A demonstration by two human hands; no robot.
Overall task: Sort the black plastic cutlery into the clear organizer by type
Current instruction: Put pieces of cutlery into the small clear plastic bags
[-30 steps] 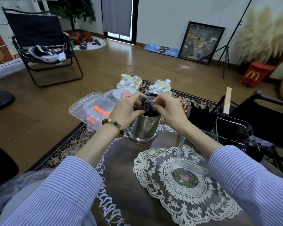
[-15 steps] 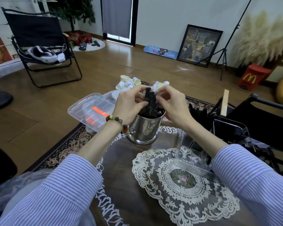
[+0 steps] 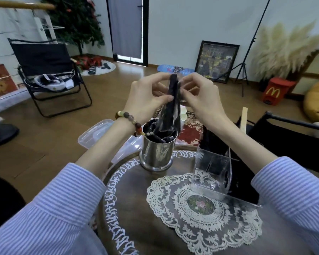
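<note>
Hands raised over steel cup [image 3: 157, 153] on counter [image 3: 140, 214]: left grip [image 3: 147, 96] and right grip [image 3: 199, 96] both pinched wrapped black cutlery bundle [image 3: 170, 109], lower end at cup mouth. Clear organizer [image 3: 213, 173] just right, on lace doily [image 3: 201, 218]. Cutlery types inside wrap unreadable; right forearm hid organizer's far side.

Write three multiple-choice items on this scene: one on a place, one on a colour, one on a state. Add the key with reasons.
1. The clear plastic organizer stands where from the shiny metal cup?
A. left B. right C. inside it
2. The striped sleeves are
A. red B. green C. blue-white
3. The wrapped black cutlery bundle is
A. held by both hands B. lying on the lace doily C. in the organizer

Key: 1 B, it sits right of the cup. 2 C, pale blue stripes. 3 A, left hand and right hand pinch it above the cup.
</note>
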